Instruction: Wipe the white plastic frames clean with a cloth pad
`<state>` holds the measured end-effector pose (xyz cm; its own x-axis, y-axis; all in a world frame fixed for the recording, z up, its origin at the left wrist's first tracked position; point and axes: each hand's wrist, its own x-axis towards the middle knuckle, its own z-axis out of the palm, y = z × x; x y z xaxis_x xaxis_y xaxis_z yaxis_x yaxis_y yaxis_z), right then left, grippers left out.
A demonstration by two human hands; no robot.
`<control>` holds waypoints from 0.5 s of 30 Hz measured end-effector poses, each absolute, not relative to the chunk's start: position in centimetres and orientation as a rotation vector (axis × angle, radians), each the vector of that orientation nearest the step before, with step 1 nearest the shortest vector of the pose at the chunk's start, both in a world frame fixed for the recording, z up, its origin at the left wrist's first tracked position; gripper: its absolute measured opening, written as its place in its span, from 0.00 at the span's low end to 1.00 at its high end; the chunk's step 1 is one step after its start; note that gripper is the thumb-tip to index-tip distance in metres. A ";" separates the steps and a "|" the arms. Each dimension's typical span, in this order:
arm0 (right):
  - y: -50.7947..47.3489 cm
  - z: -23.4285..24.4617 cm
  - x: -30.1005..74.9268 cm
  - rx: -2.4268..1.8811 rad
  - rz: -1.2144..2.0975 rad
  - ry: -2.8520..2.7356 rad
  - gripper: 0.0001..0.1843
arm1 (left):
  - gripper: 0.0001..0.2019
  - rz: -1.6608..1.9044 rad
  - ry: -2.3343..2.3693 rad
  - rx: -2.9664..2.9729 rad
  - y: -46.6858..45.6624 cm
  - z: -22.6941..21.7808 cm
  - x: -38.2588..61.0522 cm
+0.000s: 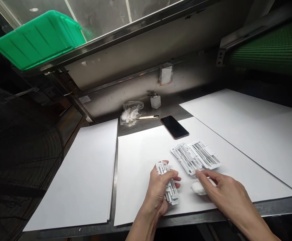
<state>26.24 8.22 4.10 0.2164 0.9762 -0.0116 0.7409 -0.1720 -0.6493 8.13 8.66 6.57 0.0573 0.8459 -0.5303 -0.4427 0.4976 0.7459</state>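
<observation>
My left hand is closed around a stack of flat white plastic frame parts, held on edge over the middle white sheet. My right hand lies to the right with its fingers stretched out, the fingertips touching the near edge of two more white frame parts lying side by side on the sheet. A small white pad-like piece sits under the right hand's fingers; whether the hand grips it I cannot tell.
A black phone lies beyond the parts. A plastic bag, a thin stick and a small white bottle stand at the steel back wall. Large white sheets cover the bench. Green bin upper left; black fan grille at left.
</observation>
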 end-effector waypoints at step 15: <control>6.7 2.5 25.9 -1.627 0.176 -1.753 0.31 | 0.30 1.037 1.147 0.603 9.6 6.2 9.1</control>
